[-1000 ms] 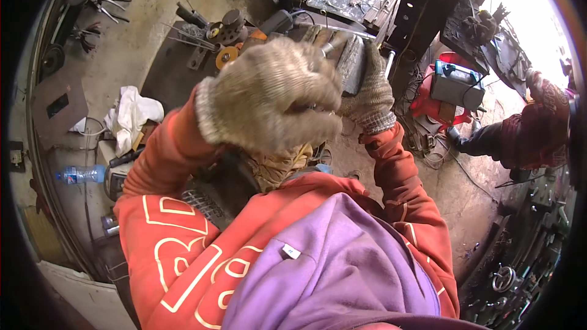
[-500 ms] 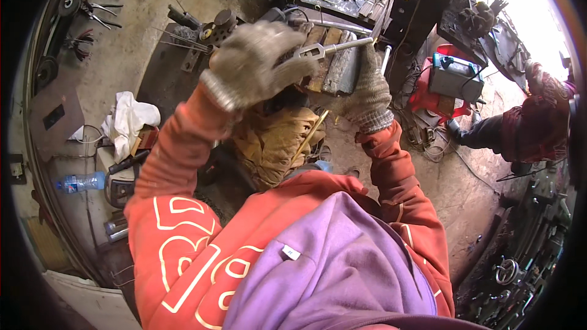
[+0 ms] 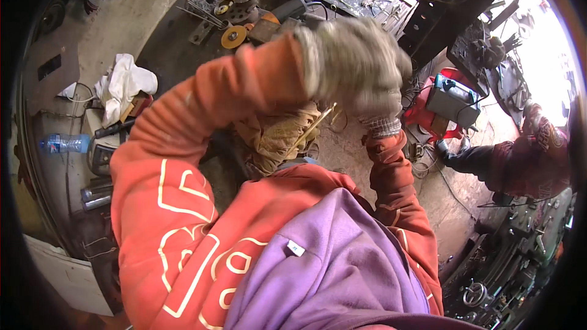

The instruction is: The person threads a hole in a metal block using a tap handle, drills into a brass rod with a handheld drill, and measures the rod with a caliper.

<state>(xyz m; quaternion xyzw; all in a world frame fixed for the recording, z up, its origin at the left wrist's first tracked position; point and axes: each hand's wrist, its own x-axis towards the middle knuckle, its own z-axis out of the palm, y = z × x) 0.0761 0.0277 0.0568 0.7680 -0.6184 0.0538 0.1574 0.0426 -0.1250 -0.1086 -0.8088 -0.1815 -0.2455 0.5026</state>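
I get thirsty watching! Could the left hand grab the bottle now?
Probably not: the left hand is across by the right hand, and the bottle is out past the left sleeve.

The person is wearing a bright orange-red top (image 3: 263, 205) with long, thick sleeves (image 3: 235, 88). Big letters (image 3: 183, 190) with cream outlines are running down its left side, and more cream lines are showing on the right sleeve (image 3: 397, 174). Both sleeves are wrinkling a lot. Soft purple cloth (image 3: 342, 256) is covering the middle of the chest, and a little white tag (image 3: 296, 248) is showing on it. The left glove (image 3: 361, 61) is looking grey-brown and blurry. The right glove (image 3: 384, 107) is showing a speckled, light grey cuff (image 3: 384, 127).
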